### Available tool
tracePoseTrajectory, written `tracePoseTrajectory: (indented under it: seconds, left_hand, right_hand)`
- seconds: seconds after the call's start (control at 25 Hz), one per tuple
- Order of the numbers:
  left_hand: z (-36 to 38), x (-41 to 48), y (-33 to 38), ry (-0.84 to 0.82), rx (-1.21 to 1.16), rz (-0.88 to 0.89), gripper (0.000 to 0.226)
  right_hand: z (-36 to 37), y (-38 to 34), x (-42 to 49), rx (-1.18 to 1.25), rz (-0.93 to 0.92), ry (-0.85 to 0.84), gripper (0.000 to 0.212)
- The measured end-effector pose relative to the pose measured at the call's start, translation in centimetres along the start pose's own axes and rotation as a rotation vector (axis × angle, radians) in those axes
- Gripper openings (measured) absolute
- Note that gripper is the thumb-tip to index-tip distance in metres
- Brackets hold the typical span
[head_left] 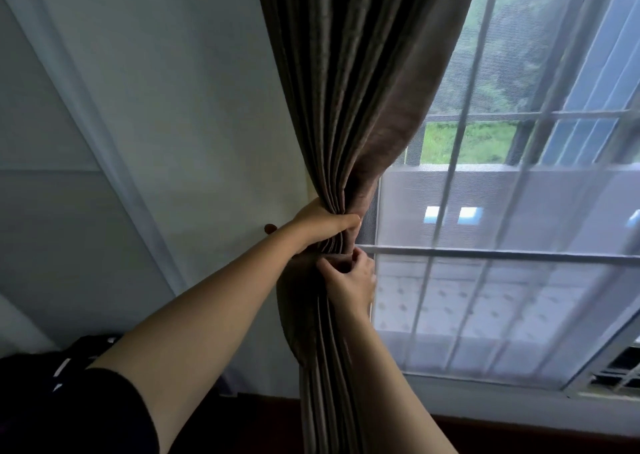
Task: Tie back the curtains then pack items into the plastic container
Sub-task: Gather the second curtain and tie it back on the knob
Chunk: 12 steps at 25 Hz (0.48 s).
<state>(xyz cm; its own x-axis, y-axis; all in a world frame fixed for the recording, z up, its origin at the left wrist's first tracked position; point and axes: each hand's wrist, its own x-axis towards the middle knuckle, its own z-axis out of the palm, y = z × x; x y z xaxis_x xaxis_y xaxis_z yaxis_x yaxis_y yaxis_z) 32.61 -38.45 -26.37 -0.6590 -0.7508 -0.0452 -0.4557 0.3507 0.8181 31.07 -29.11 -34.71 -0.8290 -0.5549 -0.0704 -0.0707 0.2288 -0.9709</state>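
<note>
Two hands are bunching a brown curtain beside the window.

The curtain (pixel 346 90) is hanging down the middle of the view, between the pale wall (pixel 173 107) and the barred window (pixel 519 211), and it is being drawn in tight at mid-height. The left hand (pixel 322 219) is gripping the gathered folds, its fingers (pixel 346 219) wrapping round the bundle. Just beneath it the right hand (pixel 353 280) is pinching the curtain cloth between thumb and curled fingers (pixel 332 268), where a flat band (pixel 311 257) of the same brown cloth is crossing the bundle; whether the pinch takes in the band itself is unclear. A small dark knob (pixel 270 228) is sticking out of the wall just left of the left wrist. A sheer white curtain (pixel 502 297) is covering the window. A dark sleeve (pixel 86 415) is showing on the left arm.
</note>
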Motion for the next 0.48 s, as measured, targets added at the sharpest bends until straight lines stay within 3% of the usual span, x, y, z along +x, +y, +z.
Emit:
tracePoseTrajectory:
  seconds: [0.2,0.32,0.4,0.48]
  left_hand:
    - [-1.7,-1.3,-0.2,-0.157,-0.023,0.033,0.051]
    - [-3.4,-2.7,-2.5,-0.296,-0.251,0.078,0.052]
    - [-4.0,-3.3,-6.2,-0.22,-0.525,0.044,0.068]
    - [-3.6,-4.6,-10.2,-0.096,-0.416,-0.029,0.068]
  right_hand:
    - [1.8,-0.8,0.0,0.079,-0.01,0.034,0.05]
    - [1.7,0.1,-0.3,-0.168,-0.094,0.079,0.059]
    - [1.6,0.4,-0.6,-0.241,-0.151,0.077,0.068]
    - [1.6,0.5,-0.9,-0.255,-0.175,0.071,0.069]
